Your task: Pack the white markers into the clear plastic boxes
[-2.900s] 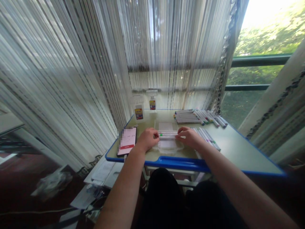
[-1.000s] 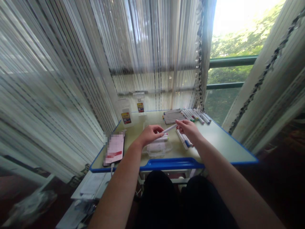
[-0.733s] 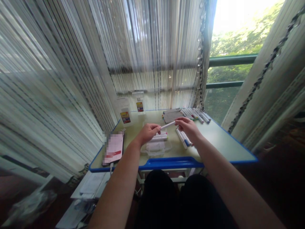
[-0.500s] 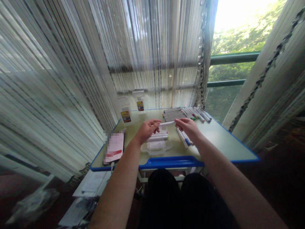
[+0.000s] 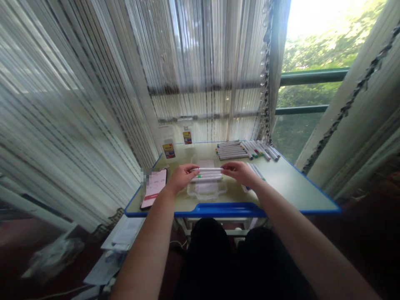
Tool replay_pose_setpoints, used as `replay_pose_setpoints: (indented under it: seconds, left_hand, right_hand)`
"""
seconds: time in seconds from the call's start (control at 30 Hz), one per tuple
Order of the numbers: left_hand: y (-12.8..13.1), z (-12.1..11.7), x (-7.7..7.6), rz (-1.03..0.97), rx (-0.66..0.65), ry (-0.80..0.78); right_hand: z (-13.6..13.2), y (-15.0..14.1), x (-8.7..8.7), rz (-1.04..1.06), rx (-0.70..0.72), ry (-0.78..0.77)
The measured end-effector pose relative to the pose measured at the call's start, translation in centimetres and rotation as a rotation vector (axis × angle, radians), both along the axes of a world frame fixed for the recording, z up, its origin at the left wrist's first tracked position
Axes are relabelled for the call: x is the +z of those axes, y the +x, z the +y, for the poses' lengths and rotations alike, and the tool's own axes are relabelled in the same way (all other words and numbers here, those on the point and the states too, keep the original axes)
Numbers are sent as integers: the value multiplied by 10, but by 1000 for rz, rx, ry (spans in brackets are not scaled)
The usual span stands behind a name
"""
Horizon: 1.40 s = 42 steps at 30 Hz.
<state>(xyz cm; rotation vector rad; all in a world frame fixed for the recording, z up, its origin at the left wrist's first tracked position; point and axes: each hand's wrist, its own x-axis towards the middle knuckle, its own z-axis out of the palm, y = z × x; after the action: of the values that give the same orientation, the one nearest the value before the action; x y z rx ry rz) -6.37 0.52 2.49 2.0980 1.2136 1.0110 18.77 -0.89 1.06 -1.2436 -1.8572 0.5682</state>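
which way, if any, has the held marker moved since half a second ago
Yes: judged against the desk's blue trough, the held marker has moved down the view, closer to it, and somewhat left.

Low in the centre of the frame, your table (image 5: 301, 189) spreads before a curtain (image 5: 203, 71). At its middle, a case (image 5: 206, 192) holds markers (image 5: 210, 178) between your left hand (image 5: 183, 176) and right hand (image 5: 238, 171). Left of these lies a phone (image 5: 155, 189); two packages (image 5: 169, 151) stand behind it. Back right sits a marker pile (image 5: 233, 151); more markers lie partly under your right forearm. A window (image 5: 312, 83) occupies the upper right.
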Motion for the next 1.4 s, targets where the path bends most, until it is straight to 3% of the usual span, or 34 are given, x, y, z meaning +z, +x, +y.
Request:
replay_pose_setpoints:
  seconds: [0.2,0.43,0.6,1.07,1.4]
  left_hand:
    - [3,-12,-5,99,103,104]
    - [4,-15,-6,105,131,73]
    - [2,-14,-7,135,158,60]
    - [-3,-12,-10,202,119,124]
    - [-3,-13,-11,272,5,128]
  right_hand:
    - [4,2,-6,-188,0,88]
    - [3,0,-8,-201,34,1]
    - [1,-2,-8,-244,54,27]
    - [0,-5,-9,-328,113,123]
    - [-1,-6,-10,-353,151,156]
